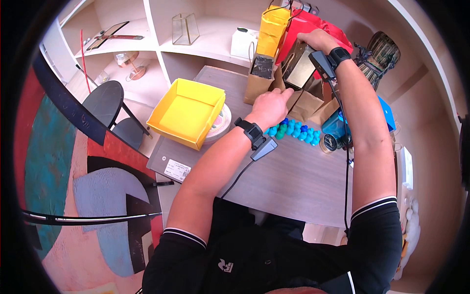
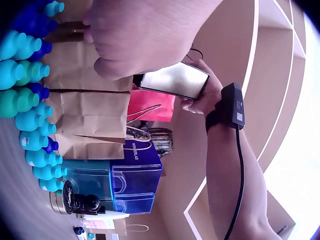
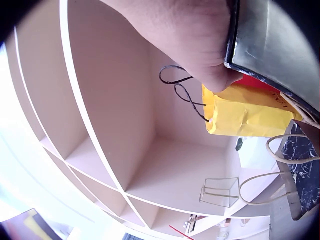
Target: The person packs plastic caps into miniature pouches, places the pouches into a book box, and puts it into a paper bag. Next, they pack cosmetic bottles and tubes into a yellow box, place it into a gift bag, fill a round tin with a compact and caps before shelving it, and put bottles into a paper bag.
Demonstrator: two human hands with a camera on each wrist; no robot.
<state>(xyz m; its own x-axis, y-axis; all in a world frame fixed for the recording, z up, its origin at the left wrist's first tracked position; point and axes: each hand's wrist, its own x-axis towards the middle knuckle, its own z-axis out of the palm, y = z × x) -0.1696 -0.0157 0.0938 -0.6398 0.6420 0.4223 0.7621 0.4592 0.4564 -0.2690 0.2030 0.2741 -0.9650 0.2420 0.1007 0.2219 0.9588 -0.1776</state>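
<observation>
My right hand (image 1: 319, 41) grips the upper end of a box (image 1: 299, 69) with a pale, shiny face and dark edges. It holds the box tilted over an upright brown paper bag (image 1: 306, 105). In the left wrist view the box (image 2: 175, 81) shows above the row of bags, with the right hand (image 2: 207, 87) around its far end. My left hand (image 1: 269, 107) grips the paper bag near its top edge, fingers curled; its fingertips are partly hidden. Just left of it, a second brown bag (image 1: 254, 88) holds a black marbled box (image 1: 263, 67).
Small blue and green bottles (image 1: 293, 129) line the bags' front, beside a round tin (image 1: 329, 143). A yellow tray (image 1: 183, 115) sits at left on a round container (image 1: 223, 122). Yellow (image 1: 274, 32) and red (image 1: 313, 22) bags stand behind. A blue drawer box (image 2: 135, 175) is to the right.
</observation>
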